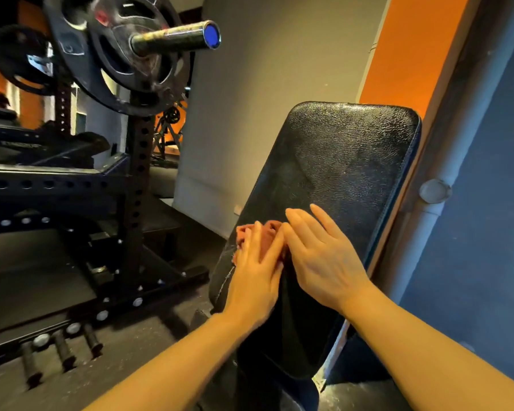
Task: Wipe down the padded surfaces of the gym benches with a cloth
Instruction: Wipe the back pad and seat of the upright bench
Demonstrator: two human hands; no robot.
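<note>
A black padded bench back (339,161) slopes up and away from me, its leather-like cover shiny and scuffed. A small reddish-brown cloth (266,232) lies bunched on the pad's lower left part. My left hand (255,274) presses flat on the cloth, with fingers spread over it. Right beside it, my right hand (321,256) rests on the pad, fingers together and extended, its thumb side touching the cloth's right edge. Most of the cloth is hidden under my left hand.
A dark power rack (137,185) stands to the left, with a loaded barbell end (175,37) and weight plates (116,54) at head height. Storage pegs (63,348) stick out near the floor. A blue wall and pipe (445,179) run close along the bench's right side.
</note>
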